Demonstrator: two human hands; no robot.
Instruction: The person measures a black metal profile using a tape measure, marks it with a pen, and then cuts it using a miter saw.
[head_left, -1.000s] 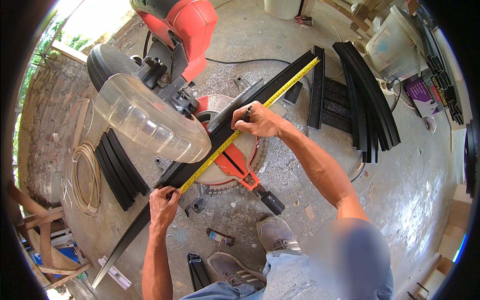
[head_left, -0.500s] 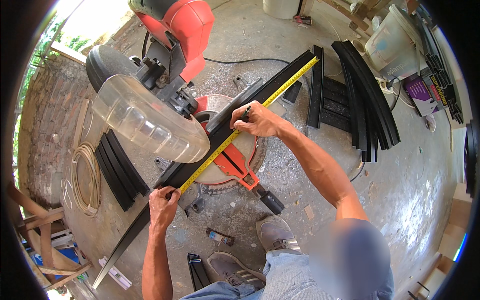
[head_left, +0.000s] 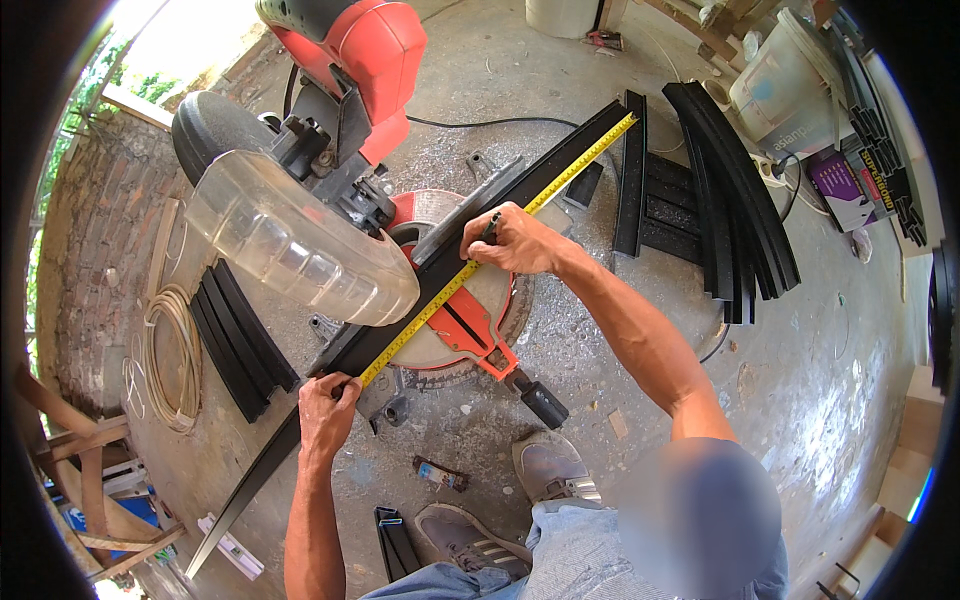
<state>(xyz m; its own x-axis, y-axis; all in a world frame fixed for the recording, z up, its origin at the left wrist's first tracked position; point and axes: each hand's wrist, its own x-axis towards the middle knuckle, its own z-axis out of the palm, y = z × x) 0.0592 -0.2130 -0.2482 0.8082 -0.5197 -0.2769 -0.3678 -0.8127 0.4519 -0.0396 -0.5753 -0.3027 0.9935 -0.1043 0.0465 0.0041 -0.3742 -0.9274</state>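
Left hand (head_left: 327, 412) was closed on the near end of a yellow tape measure (head_left: 555, 192), which ran along a black profile (head_left: 350, 350) across the red miter saw (head_left: 380, 65). Right hand (head_left: 515, 240), apart from left, pinched a dark pen-like stick (head_left: 492, 227) over mid-tape; black strips (head_left: 705, 135) lay farther right.

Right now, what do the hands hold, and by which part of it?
The left hand holds the yellow tape measure at its visible lower end. The right hand holds a slim dark tool; its gripped part cannot be told.
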